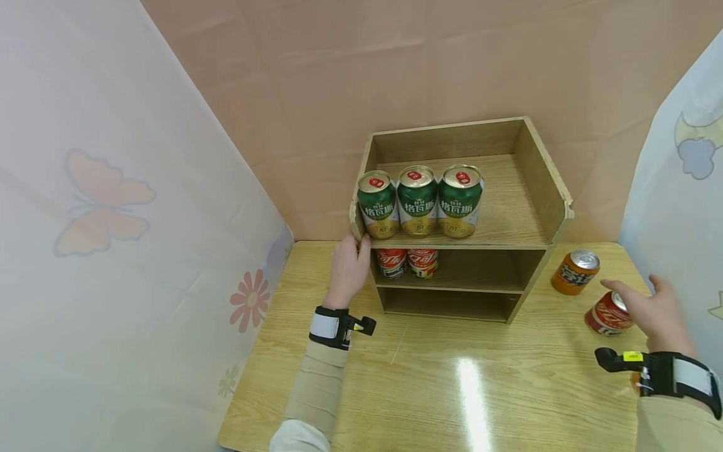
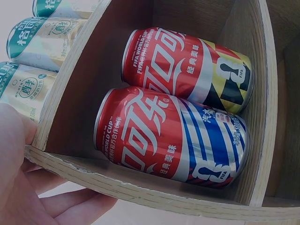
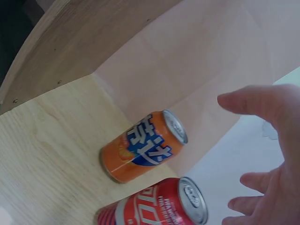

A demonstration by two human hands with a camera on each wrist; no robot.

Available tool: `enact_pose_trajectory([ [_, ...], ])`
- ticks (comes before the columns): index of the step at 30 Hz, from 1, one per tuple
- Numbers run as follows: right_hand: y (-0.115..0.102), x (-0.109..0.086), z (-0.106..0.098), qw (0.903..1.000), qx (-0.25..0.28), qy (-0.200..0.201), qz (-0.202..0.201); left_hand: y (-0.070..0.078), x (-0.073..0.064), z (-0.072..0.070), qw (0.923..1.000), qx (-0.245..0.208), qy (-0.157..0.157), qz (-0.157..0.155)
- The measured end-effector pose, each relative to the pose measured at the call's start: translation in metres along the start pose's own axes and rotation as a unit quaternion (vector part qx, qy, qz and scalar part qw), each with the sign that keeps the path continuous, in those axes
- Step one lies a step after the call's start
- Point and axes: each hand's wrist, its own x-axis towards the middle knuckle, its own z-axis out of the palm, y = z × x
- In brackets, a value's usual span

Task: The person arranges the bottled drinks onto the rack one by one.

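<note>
My left hand [image 1: 349, 271] grips the left side edge of a wooden shelf [image 1: 460, 247], its fingers behind the panel in the left wrist view. Three green-and-gold cans [image 1: 418, 201] stand in a row on the top level, the leftmost just above that hand. On the level below, two red cola cans [image 2: 136, 136] stand side by side at the left. Over on the right, my right hand [image 1: 658, 317] hovers with thumb and fingers spread, holding nothing. Close by it stand a red cola can [image 1: 607, 315], partly covered by the hand in the head view, and an orange soda can [image 1: 575, 273].
The shelf stands on a wooden table [image 1: 429, 376] against a brownish cloth backdrop [image 1: 418, 63]. A pale patterned cloth [image 1: 186, 207] hangs at the left, another at the right. Something orange [image 1: 635, 380] is mostly hidden by the right wrist strap.
</note>
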Motion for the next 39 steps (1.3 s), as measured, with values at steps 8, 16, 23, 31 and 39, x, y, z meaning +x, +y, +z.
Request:
enact_pose_trajectory([
  [8, 0.016, 0.01, 0.008, 0.9991, 0.016, -0.009, 0.039, 0.001, -0.001, 0.0, 1.0, -0.001, -0.002, 0.0],
  [16, 0.025, 0.009, 0.027, 0.9927, 0.046, 0.074, 0.084, 0.001, -0.001, -0.001, 1.0, 0.001, -0.002, -0.002],
  [23, 0.034, 0.008, 0.041, 0.9853, 0.062, 0.113, 0.113, 0.002, -0.001, -0.001, 1.0, 0.008, -0.002, 0.002],
  [31, 0.049, 0.016, 0.045, 0.9856, 0.061, 0.121, 0.101, 0.002, -0.001, -0.001, 0.9999, 0.005, -0.007, -0.006],
  [39, 0.053, 0.021, 0.043, 0.9855, 0.062, 0.101, 0.121, 0.002, -0.001, 0.0, 1.0, 0.003, -0.004, -0.005],
])
